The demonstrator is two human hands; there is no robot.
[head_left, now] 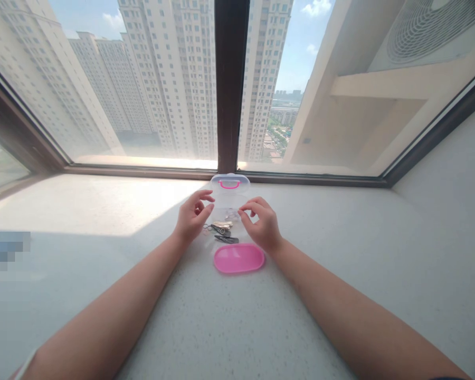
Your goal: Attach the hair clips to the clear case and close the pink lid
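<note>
My left hand (193, 216) is raised over the sill with thumb and fingers apart, and nothing shows in it. Thumb and forefinger of my right hand (262, 222) meet in a pinch; whether something small is between them I cannot make out. Between the hands lie several gold-coloured clips (222, 225) and dark metal snap hair clips (226, 239), with a small ring (206, 226) at their left. Behind them stands a clear plastic box (231, 201) with a pink handle (229, 184). Nearer to me lies a pink oval tray (239, 259), just below my right hand.
The speckled white sill (229, 322) stretches to both sides. A dark window frame (226, 105) rises right behind the clear box. A white wall (451, 158) bounds the right side. At the far left is a blurred-out blue patch (2, 252).
</note>
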